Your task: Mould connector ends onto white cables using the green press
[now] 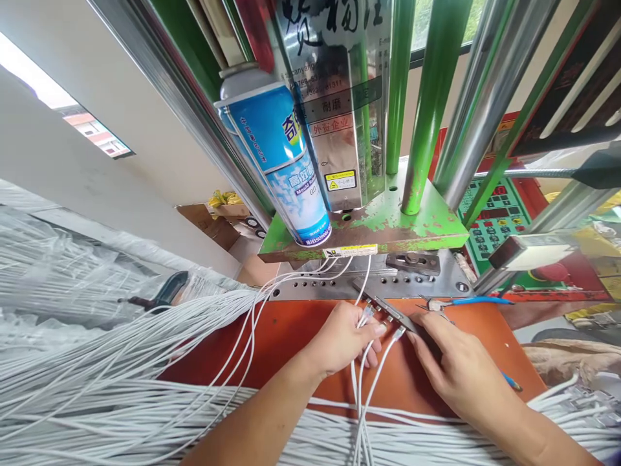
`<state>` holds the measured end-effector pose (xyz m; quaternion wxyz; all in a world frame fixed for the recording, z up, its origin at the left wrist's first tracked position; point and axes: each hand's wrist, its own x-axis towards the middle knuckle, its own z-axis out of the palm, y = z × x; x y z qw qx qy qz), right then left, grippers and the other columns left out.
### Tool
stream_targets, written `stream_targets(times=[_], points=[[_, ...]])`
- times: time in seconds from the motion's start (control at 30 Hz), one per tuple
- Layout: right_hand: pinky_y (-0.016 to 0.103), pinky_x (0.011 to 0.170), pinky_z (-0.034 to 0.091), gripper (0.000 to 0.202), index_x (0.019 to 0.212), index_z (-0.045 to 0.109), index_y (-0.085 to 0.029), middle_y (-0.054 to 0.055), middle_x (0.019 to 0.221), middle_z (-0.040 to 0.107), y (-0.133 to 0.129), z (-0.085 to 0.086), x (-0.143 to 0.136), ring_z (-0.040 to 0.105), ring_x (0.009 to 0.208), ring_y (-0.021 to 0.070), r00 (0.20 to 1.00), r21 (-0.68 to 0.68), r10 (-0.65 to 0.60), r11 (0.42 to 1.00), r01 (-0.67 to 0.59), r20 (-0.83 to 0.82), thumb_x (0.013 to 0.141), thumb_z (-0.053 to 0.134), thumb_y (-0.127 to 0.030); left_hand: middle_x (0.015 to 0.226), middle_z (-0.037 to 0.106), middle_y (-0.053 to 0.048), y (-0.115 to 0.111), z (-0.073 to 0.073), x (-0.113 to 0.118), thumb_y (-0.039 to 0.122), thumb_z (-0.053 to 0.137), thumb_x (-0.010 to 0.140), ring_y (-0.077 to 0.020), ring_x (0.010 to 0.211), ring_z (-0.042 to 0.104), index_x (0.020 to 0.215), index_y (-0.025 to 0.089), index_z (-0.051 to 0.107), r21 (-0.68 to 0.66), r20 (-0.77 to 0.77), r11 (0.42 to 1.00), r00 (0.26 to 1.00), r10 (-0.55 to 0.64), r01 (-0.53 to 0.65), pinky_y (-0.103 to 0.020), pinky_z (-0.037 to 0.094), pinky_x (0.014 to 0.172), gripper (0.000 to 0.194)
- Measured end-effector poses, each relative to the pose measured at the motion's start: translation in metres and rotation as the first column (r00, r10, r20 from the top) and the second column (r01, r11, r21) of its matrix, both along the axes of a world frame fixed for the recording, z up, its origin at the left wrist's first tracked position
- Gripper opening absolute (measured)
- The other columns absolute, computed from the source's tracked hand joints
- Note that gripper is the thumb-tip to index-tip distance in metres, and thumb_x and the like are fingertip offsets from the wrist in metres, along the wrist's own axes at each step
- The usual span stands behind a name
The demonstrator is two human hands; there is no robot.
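Over the orange-brown board (291, 343), my left hand (347, 340) pinches a white cable by its clear connector (367, 313), close to a dark metal bar (388, 309). My right hand (449, 356) grips the right end of that bar, its fingers closed round it. Several white cables hang from the bar's near edge, one with its clear plug (398, 333) beside my right fingers. Another white cable (367, 278) runs from under the green press plate to the bar's left part.
A blue spray can (295, 181) stands on the green press plate (427, 220). Blue-handled pliers (480, 300) lie behind my right hand. White cable bundles (194, 330) spread left and in front. A green control panel (499, 220) is at the right.
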<state>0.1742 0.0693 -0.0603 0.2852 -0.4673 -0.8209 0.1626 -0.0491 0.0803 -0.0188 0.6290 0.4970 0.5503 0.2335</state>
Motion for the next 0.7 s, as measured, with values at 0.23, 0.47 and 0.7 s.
stream_targets(times=[0.23,0.47,0.7], points=[[0.033,0.063,0.043,0.012,0.098,0.048,-0.025,0.002,0.086,0.059,-0.004,0.000,-0.004,0.058,0.072,0.0197,0.998,0.072,0.054,0.996,-0.057,0.036,0.107,0.043,-0.030,0.057,0.055,0.003,0.005,0.003,0.003,0.039,0.054,0.095,-0.0084,0.036,0.048,0.079,0.015,0.063,0.050,-0.110,0.999,0.994,0.010,-0.005,-0.018,0.036,0.035,0.030],[0.034,0.059,0.041,0.013,0.096,0.049,-0.025,0.001,0.082,0.060,-0.006,0.004,-0.005,0.059,0.070,0.0203,0.993,0.104,0.086,0.990,-0.095,0.085,0.106,0.043,-0.029,0.050,0.052,0.003,0.005,0.002,0.009,0.042,0.054,0.095,-0.0102,0.033,0.046,0.076,0.016,0.061,0.013,-0.159,1.000,0.987,0.012,-0.010,-0.019,0.035,0.033,0.032],[0.034,0.068,0.049,0.018,0.112,0.057,-0.025,0.003,0.094,0.068,0.002,0.001,0.002,0.067,0.076,0.0197,1.000,0.056,-0.029,0.998,0.028,0.001,0.108,0.043,-0.036,0.055,0.052,0.004,-0.001,-0.002,-0.002,0.062,0.047,0.099,-0.0108,0.043,0.048,0.086,0.019,0.056,0.161,-0.145,0.983,0.983,0.116,-0.093,-0.022,0.037,0.044,0.046]])
